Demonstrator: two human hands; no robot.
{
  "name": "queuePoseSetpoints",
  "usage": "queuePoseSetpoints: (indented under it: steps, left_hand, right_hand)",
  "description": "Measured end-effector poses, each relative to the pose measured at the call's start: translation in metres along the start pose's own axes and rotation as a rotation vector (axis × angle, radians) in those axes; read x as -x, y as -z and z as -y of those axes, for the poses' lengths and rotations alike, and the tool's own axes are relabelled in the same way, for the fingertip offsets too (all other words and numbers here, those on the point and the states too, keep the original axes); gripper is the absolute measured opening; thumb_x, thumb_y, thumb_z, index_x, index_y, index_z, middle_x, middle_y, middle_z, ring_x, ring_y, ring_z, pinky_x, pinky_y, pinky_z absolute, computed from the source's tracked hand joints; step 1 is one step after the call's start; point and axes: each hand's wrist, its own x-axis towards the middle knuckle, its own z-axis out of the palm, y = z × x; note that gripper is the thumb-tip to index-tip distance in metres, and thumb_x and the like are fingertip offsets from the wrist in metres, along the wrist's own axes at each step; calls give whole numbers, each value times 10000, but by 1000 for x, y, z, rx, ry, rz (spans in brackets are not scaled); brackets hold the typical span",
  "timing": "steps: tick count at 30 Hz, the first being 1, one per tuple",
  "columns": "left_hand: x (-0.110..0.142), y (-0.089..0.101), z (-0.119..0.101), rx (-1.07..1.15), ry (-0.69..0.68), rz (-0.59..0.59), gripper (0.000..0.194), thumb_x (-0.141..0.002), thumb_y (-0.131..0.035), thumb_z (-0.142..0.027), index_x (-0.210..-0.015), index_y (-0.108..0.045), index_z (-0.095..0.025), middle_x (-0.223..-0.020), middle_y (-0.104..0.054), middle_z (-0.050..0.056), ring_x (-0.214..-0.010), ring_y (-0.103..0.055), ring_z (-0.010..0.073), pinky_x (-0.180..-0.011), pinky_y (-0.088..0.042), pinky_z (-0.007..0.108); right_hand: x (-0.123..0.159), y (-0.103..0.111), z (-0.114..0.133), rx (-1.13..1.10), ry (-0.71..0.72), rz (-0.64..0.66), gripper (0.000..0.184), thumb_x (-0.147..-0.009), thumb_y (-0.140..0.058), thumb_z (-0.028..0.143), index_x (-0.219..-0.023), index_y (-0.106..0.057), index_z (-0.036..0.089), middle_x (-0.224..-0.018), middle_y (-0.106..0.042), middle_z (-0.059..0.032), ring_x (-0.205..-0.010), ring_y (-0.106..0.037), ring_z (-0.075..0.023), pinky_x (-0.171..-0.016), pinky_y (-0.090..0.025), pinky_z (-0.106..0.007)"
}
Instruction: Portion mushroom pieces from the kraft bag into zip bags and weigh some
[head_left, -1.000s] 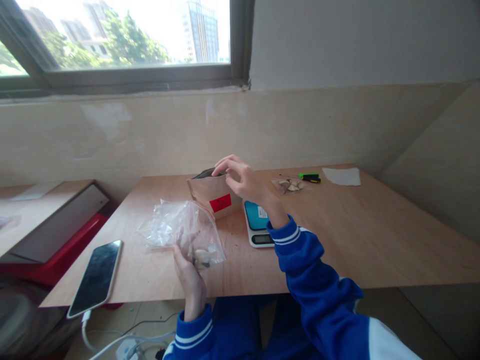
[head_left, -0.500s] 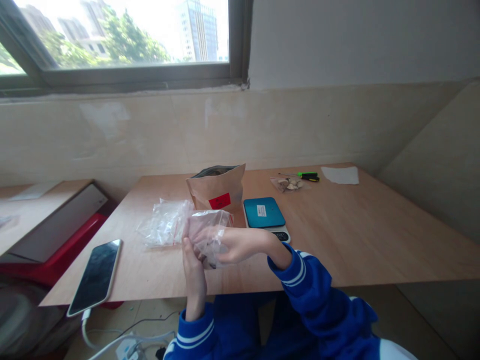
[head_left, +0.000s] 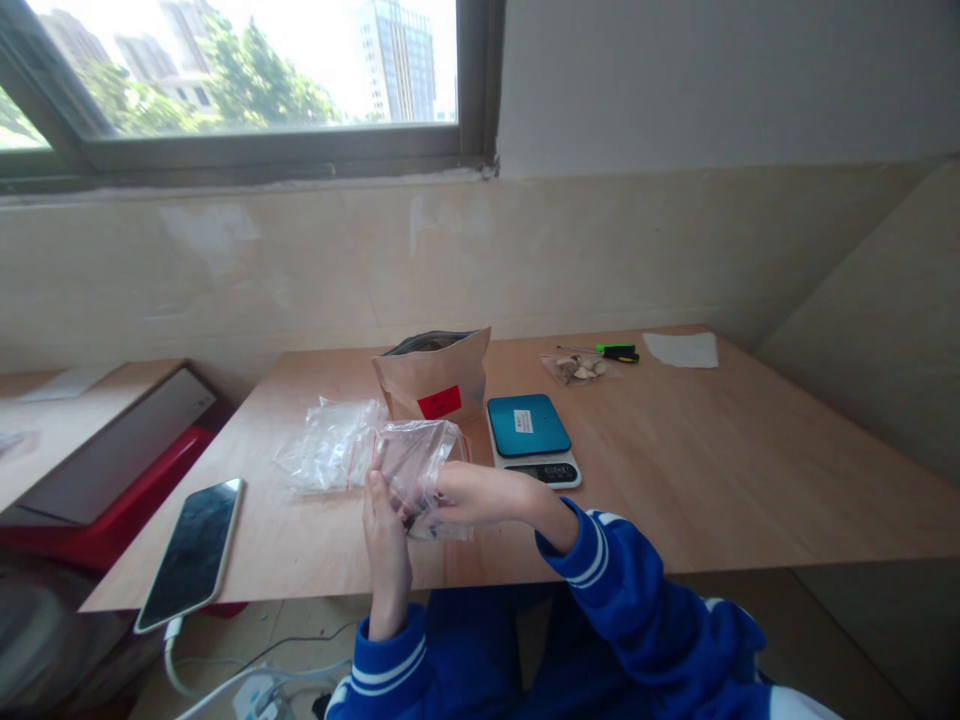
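Holding crinkled, see-thru, red-edged plas. bag (head_left: 411, 455).

The left grip (head_left: 386, 540) is holding a clear bag (head_left: 411, 448); the right grip (head_left: 472, 492) is reaching inside, near a blue-topped scale (head_left: 544, 432).

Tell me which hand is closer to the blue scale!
Right. The right hand, partly in the clear bag, is front-left of the blue scale; the left hand, holding it, is farther left.

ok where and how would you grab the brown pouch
Probably pinch the brown pouch by its upper right corner, coming from the right: it stands upright, that corner juts highest, and clear plastic crowds its left front.
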Motion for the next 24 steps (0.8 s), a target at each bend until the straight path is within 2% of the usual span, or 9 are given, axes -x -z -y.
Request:
queuePoseSetpoints:
  steps: [3, 5, 7, 9, 11, 14, 17, 20, 24]
  left_hand:
    - [0, 0, 0, 38, 43, 19, 573, -952, -409, -580, -1400, -537, -247, -1277, -661, 95, -1160, -642, 240, -899, -568, 332]
    - [-1, 1, 2, 14, 15, -3, 549, -955, -414, -567, -1364, -573, -237, -1307, -644, 90, -1249, -586, 239, -992, -521, 339]
    - [-2, 1, 4, -24, -13, -41, 529, -960, -419, -552, -1327, -604, -219, -1336, -628, 86, -1319, -526, 231, -1109, -419, 353]
    - [-3, 1, 5, -36, -4, -68, 537, -962, -413, -558, -1321, -605, -209, -1351, -622, 89, -1327, -518, 225, -1159, -350, 364]
    - [-4, 2, 5, -23, 26, -76, 555, -960, -402, -572, -1329, -593, -204, -1354, -621, 96, -1296, -548, 226, -1146, -362, 366]
    - [-4, 3, 4, 26, 79, -58, 539, -958, -405, -562, -1326, -584, -211, -1323, -639, 101, -1204, -618, 221, -1032, -476, 342]
    - [-5, 7, 4, 89, 175, -54, 512, -956, -400, -539, -1300, -578, -204, -1201, -687, 118, -938, -718, 203, -761, -586, 308]
    - [-9, 13, 5, 88, 249, -100, 516, -951, -380, -528, -1213, -598, -141, -1025, -713, 138, -652, -697, 170, -517, -548, 265]
    - [-16, 24, 6, 72, 206, -193, 458, -925, -426, -500, -1126, -602, -128, -977, -702, 117, -541, -640, 128, -418, -469, 215]
  right_hand:
    - [2, 1, -2, 40, -2, 55, 222, -814, -561, 0, -931, -677, 150, -817, -651, -7, -707, -558, -115, -666, -451, -220]
    - [3, 1, -3, 80, -19, 58, 171, -817, -586, 22, -911, -669, 139, -783, -610, -1, -693, -523, -113, -655, -432, -222]
    - [4, 2, -4, 86, -33, 43, 121, -824, -612, 52, -900, -656, 136, -766, -577, 7, -695, -507, -111, -655, -421, -222]
    - [5, 3, -4, 56, -40, 24, 106, -847, -618, 85, -930, -644, 145, -781, -573, 10, -702, -514, -107, -657, -419, -217]
    - [6, 5, -4, 1, -47, 10, 123, -877, -611, 121, -993, -628, 158, -835, -597, 2, -717, -543, -105, -657, -428, -213]
    - [11, 12, -2, -118, -70, -39, 145, -917, -586, 160, -1061, -601, 172, -927, -647, -20, -797, -615, -121, -694, -465, -220]
    - [17, 30, 4, -189, -78, -160, 169, -944, -571, 212, -1109, -585, 176, -960, -671, -30, -864, -644, -140, -758, -493, -244]
    - [20, 57, 12, -165, -22, -326, 209, -941, -581, 245, -1138, -588, 176, -986, -668, -36, -810, -628, -132, -742, -503, -254]
    - [8, 96, 17, -96, 120, -677, 181, -933, -567, 215, -1110, -590, 183, -1060, -663, -48, -895, -643, -142, -814, -528, -269]
